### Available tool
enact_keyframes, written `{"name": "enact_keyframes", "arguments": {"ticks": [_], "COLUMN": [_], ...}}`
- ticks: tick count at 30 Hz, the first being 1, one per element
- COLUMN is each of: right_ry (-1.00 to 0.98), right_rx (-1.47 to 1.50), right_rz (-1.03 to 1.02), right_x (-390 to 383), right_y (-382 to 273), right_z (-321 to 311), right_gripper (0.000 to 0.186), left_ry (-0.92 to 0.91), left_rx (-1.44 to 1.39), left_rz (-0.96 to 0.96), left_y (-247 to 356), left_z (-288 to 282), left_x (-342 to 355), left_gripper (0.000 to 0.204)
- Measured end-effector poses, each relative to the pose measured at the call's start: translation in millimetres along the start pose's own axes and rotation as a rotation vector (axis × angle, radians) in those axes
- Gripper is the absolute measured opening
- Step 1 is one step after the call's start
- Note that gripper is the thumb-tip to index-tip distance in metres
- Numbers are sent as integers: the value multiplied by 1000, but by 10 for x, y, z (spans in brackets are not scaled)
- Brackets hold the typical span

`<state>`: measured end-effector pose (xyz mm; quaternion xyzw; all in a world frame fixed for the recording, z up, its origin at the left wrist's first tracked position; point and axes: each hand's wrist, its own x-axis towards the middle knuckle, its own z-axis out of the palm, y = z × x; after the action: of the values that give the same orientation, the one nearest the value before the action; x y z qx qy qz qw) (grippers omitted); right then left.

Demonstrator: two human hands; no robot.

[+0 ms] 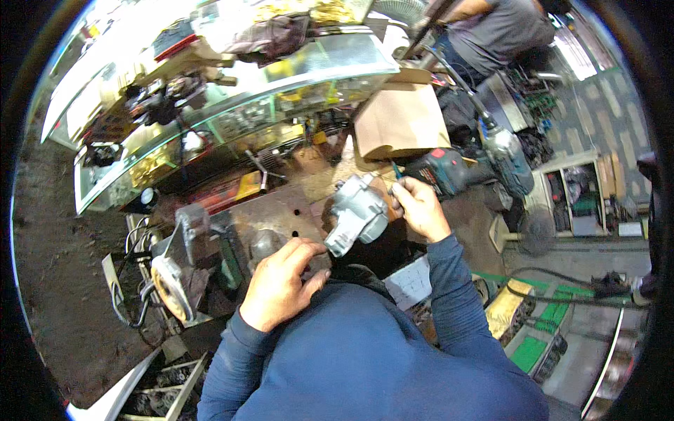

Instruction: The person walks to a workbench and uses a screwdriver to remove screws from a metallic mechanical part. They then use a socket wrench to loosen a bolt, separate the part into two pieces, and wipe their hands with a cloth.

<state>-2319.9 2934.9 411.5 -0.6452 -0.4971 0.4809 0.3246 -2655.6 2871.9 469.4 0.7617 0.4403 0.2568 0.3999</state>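
A grey cast-metal housing, with a rounded body and a narrower end, sits just in front of me over the bench. My left hand lies beside its narrow end. The fingers there are stretched out with the thumb apart, and the fingertips come close to the metal; whether they touch is unclear. At the housing's right side, my right hand is closed in a pinch, with thin pale strands or a thin rod by its fingertips. What it grips is too small to name. A rounded metal piece lies beyond my left hand.
A bench grinder stands at left. Right of the housing lie a cordless power tool and an impact wrench. An open cardboard box and a glass display case stand beyond. Another person is at far right.
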Motion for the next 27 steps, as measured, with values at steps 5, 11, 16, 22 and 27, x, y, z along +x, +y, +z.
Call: {"name": "enact_keyframes", "arguments": {"ticks": [5,11,16,22,27], "right_ry": [93,205,141,-39,-23], "right_rx": [205,462,698,892,765], "right_rz": [452,535,589,476,507], "right_x": [-342,-49,96,113,92], "right_y": [836,959,894,970,979], "right_z": [1,352,367,329,242], "right_gripper": [34,38,45,46,42], "left_ry": [-118,-161,-105,-136,-110], "left_rx": [66,338,447,515,473], "left_rz": [66,46,-85,-211,-213], "left_y": [-21,-22,45,58,31], "left_z": [187,637,945,1158,1215], "left_x": [317,653,932,1288,1324], "left_gripper": [50,108,136,140,133]}}
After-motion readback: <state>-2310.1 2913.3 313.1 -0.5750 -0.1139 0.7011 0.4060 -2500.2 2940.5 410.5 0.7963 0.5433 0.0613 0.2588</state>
